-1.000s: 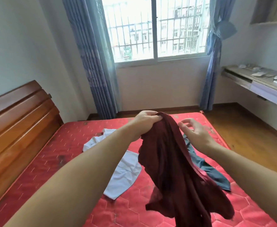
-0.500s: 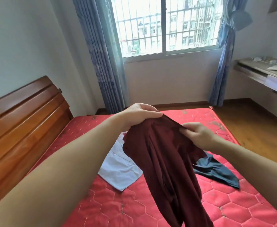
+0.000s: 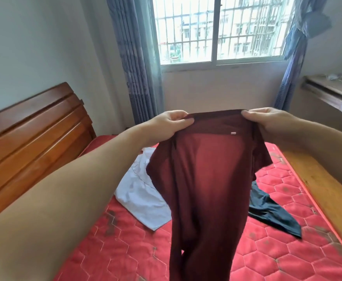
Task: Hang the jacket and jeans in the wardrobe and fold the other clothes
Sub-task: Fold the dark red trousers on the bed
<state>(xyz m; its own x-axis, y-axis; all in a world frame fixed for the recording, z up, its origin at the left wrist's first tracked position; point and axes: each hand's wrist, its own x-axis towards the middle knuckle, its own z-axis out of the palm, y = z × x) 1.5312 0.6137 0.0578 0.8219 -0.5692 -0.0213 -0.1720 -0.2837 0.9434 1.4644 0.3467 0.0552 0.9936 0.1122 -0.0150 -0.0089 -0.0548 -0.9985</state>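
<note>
A dark red garment (image 3: 204, 179) hangs in front of me, stretched flat between both hands above the bed. My left hand (image 3: 171, 123) pinches its top edge at the left corner. My right hand (image 3: 267, 120) pinches the same edge at the right corner. A small white tag shows just below that edge. On the red mattress (image 3: 277, 250) behind it lie a white garment (image 3: 139, 197) to the left and a dark teal garment (image 3: 271, 213) to the right, both partly hidden by the red cloth.
A wooden headboard (image 3: 30, 138) stands along the left. Blue curtains (image 3: 133, 57) frame a barred window (image 3: 216, 29) ahead. A wall shelf (image 3: 332, 92) with small items is at the right, with wooden floor (image 3: 324, 191) beside the bed.
My hands have moved apart and lifted, spreading the bunched red garment out by its top edge. The view has shifted closer to the bed.
</note>
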